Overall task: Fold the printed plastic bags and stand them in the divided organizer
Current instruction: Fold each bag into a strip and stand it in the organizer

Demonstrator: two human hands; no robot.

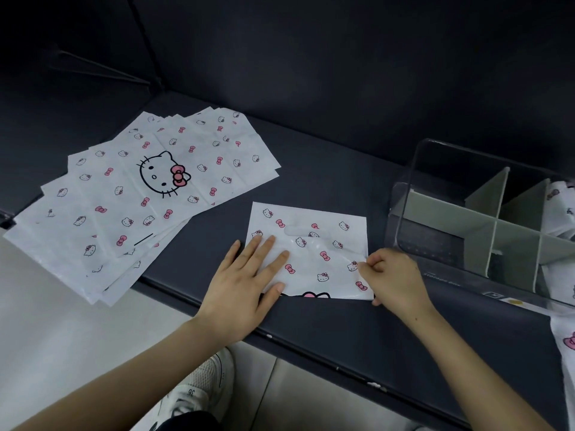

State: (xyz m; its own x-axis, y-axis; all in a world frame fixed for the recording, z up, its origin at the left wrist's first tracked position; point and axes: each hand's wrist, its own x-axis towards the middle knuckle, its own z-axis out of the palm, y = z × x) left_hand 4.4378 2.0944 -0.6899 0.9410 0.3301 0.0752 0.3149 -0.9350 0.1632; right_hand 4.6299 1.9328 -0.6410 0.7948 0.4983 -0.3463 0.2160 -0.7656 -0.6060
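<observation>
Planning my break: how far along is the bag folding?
Done: some folded bags sit in the organizer's right compartments. In hand: one partly folded bag, pressed by the left hand, its edge pinched by the right hand. Left: the fanned stack of flat bags.

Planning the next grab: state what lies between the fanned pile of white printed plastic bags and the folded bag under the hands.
Head view: only bare dark tabletop separates the pile from the folded bag.

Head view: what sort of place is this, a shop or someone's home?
Probably neither: it looks like a plain work booth. A dark matte bench, backed by dark matte walls, holds a fanned stack of printed bags, a folded bag and a clear divided organizer.
</observation>
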